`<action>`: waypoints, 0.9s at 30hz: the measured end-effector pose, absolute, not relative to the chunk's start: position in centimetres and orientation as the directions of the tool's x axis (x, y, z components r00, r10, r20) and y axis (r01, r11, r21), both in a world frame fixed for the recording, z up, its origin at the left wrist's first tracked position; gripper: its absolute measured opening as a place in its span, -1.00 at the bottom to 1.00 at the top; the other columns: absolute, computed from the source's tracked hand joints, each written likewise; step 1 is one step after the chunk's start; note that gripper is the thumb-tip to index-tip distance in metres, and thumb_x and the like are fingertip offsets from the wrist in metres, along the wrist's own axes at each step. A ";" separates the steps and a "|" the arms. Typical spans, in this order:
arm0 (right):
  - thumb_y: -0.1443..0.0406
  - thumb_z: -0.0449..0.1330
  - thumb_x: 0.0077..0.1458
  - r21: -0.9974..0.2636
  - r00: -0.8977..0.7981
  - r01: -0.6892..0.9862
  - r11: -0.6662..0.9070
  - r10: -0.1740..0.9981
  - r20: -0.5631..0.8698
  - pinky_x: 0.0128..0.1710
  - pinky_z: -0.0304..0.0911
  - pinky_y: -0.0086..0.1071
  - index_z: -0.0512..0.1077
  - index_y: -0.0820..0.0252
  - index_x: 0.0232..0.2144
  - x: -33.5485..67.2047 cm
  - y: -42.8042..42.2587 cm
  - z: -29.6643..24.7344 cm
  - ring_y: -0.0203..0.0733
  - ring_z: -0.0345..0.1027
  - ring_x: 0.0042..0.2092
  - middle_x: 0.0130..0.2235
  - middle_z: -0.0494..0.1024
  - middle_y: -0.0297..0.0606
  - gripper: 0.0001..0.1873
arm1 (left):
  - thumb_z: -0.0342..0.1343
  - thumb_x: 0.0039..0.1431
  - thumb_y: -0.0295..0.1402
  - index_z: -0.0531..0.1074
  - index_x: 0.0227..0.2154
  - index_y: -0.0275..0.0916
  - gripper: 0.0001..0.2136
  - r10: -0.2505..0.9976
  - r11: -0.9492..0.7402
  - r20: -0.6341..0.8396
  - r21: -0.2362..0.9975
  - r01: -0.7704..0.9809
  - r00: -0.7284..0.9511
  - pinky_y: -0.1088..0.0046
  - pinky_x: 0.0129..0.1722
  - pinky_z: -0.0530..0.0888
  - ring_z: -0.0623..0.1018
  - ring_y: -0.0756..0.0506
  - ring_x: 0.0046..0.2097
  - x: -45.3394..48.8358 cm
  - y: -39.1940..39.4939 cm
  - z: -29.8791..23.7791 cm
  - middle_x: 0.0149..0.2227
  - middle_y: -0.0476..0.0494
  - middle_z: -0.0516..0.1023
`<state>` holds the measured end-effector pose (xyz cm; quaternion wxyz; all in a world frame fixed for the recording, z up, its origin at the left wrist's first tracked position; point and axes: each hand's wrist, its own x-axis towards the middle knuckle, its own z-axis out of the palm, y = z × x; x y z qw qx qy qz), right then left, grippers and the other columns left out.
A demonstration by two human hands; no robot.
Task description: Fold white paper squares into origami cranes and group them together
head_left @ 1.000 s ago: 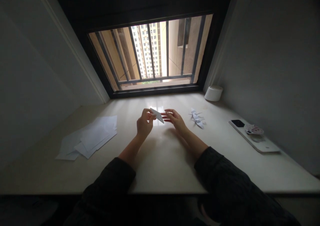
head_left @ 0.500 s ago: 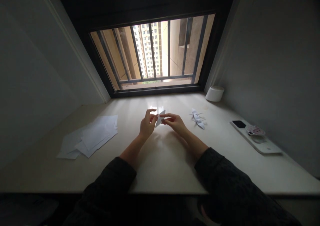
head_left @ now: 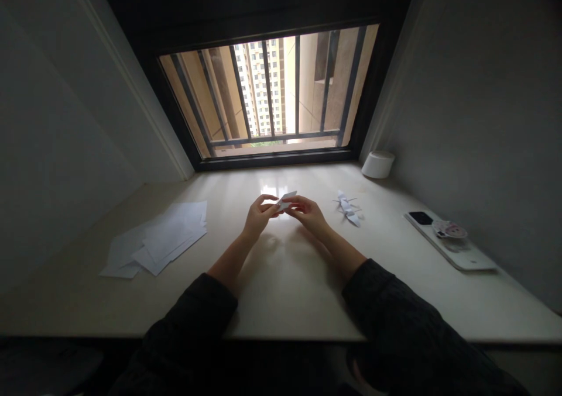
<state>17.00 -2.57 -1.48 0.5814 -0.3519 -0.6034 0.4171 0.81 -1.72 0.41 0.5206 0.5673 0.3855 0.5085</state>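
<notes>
Between my two hands is a small folded piece of white paper (head_left: 287, 197), held up above the pale sill. My left hand (head_left: 259, 216) pinches its left side with thumb and fingers. On the other side, my right hand (head_left: 308, 212) grips it between thumb and fingertips. The fingers cover part of the paper, so its full shape is hidden. To the right of my right hand lie folded paper cranes (head_left: 348, 207) in white. A loose stack of white paper sheets (head_left: 169, 232) rests to the left of my left hand.
At the right, a white phone (head_left: 469, 257) with a round decorated grip lies near the wall. A white cylindrical object (head_left: 378, 165) stands in the back right corner. Behind the sill (head_left: 281, 302) is a dark-framed window (head_left: 276, 161) with bars outside.
The folded paper has tilted from steep to flatter, its top leaning right. My left fingers have closed in nearer to it; my right hand has shifted only slightly.
</notes>
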 end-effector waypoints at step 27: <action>0.14 0.38 -0.25 -0.935 0.037 -0.194 0.296 0.955 0.295 -0.23 0.37 -0.22 0.59 0.12 -0.42 16.7 -3.0 -0.6 -0.14 0.49 -0.35 -0.36 0.62 -0.23 -0.73 | 0.26 -0.05 -0.27 0.56 -0.40 -0.25 -0.83 0.903 -0.424 0.419 0.905 0.041 0.100 0.38 -0.30 0.50 0.58 -0.08 -0.35 1.0 -2.0 0.3 -0.43 -0.13 0.61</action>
